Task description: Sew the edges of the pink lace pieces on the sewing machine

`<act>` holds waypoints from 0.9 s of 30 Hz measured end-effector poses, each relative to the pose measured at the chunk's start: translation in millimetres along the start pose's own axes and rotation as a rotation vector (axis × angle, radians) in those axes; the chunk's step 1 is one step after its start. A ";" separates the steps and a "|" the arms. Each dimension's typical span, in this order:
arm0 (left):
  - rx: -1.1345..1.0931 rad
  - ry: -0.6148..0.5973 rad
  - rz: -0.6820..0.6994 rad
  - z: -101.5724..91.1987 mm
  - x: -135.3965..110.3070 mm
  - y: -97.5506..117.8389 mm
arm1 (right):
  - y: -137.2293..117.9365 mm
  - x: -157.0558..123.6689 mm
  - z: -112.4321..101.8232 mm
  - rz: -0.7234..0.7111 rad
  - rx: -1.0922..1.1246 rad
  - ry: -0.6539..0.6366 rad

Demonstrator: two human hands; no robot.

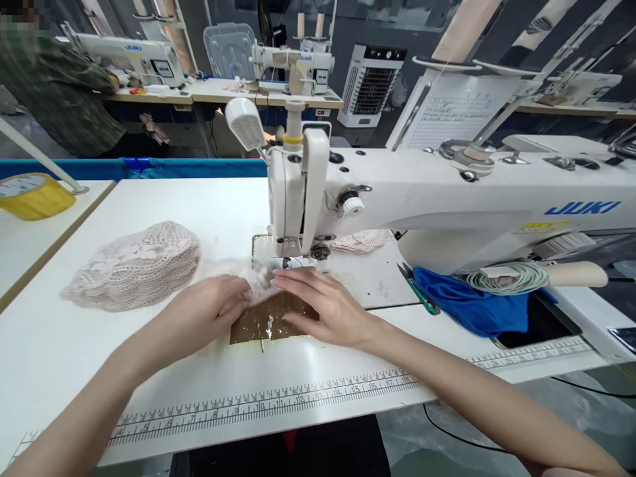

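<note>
A piece of pale lace (260,286) lies under the needle area of a white sewing machine (422,192). Curled fingers of my left hand (218,306) grip its left side. My right hand (330,306) rests with outstretched fingers at the lace's right edge, close to the presser foot (285,263), its thumb apart. Below both hands a brown, shiny patch (265,323) covers part of the table. A thick stack of similar lace pieces (136,268) sits to the left of my left hand. More lace (362,241) lies behind the needle, partly hidden by the machine.
Small scissors (420,290) and a blue cloth (470,301) lie at the right, beside a coil of pale cord (514,277). A printed ruler (278,401) runs along the front edge. Yellow tape (37,197) is far left. A person (54,86) sits at another machine behind.
</note>
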State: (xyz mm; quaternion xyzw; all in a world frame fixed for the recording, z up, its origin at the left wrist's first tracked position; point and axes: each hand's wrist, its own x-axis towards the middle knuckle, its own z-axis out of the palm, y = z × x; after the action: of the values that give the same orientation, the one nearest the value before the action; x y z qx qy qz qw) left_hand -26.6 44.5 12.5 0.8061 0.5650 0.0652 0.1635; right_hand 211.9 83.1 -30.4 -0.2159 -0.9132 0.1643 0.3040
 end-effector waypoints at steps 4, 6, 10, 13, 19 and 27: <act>-0.330 -0.263 0.000 -25.5 -28.2 -3.7 | -31.7 22.6 0.1 0.318 0.516 -0.278; -0.432 -0.229 -0.063 -30.6 -42.9 -12.0 | -45.5 34.5 4.6 0.455 0.752 -0.367; -0.659 -0.232 -0.190 -27.0 -82.8 -42.0 | -63.8 62.0 21.1 0.508 0.936 -0.345; -0.823 -0.025 -0.311 -27.5 -112.6 -67.9 | -72.4 91.1 34.2 0.461 1.058 -0.304; -0.683 0.511 -0.437 -81.0 -96.8 -126.0 | -68.8 164.1 60.5 0.372 0.945 -0.055; -0.299 0.374 -0.431 -80.2 0.8 -188.1 | -22.3 203.1 91.4 0.568 0.266 0.073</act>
State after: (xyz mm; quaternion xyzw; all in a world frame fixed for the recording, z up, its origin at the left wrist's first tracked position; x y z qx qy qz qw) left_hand -216.9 118.4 24.3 0.6089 0.7272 0.2583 0.1834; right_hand 1.5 149.0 8.0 -0.4265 -0.7754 0.3525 0.3042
